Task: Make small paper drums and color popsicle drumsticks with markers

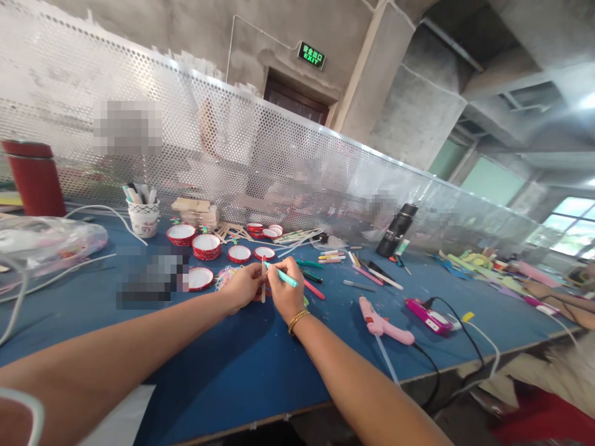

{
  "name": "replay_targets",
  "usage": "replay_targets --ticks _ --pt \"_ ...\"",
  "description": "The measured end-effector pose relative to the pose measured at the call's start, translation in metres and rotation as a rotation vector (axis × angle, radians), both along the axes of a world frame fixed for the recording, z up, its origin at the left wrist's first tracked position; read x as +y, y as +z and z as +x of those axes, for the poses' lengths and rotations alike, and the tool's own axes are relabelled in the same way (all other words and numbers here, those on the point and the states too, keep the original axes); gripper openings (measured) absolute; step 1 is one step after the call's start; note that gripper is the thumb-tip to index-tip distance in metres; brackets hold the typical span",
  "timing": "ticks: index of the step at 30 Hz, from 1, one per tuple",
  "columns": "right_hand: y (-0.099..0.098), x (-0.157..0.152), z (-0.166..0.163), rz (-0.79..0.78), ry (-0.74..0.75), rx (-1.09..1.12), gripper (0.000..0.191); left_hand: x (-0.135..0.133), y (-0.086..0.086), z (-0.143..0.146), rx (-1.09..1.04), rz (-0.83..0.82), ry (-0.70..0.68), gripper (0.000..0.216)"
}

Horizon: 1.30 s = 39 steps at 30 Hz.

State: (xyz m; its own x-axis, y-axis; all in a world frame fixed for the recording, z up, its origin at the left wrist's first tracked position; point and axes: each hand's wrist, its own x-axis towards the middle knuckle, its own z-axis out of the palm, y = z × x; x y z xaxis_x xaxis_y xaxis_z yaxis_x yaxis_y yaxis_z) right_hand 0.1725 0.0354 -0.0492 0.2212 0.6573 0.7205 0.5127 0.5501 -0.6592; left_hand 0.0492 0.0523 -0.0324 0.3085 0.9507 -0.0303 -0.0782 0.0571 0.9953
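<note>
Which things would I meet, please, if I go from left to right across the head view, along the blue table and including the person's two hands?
Red container, patterned cup with pens, left hand, thin stick, right hand, pink glue gun, purple device.

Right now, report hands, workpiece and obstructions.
Left hand holding flat stick. Right hand gripping turquoise marker, tip at stick. Pink glue gun lying to the right, apart from both hands.
</note>
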Motion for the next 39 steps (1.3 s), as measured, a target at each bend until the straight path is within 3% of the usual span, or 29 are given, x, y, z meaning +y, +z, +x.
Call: replay_targets --ticks 16,31,39 --pt "-0.0019 0.0049 0.0037 -0.014 -0.06 0.005 0.02 0.0027 -0.0013 0.0002 0.026 0.0 -0.009 0.028" --pt "-0.001 0.0008 -0.0005 -0.003 0.007 0.013 0.02 -0.0013 0.001 0.0004 -0.007 0.001 -0.002 0.029" --pt "-0.0019 0.0043 0.0015 -0.004 -0.029 0.009 0.018 -0.0004 0.0015 0.0008 0.003 -0.003 -0.014 0.03"
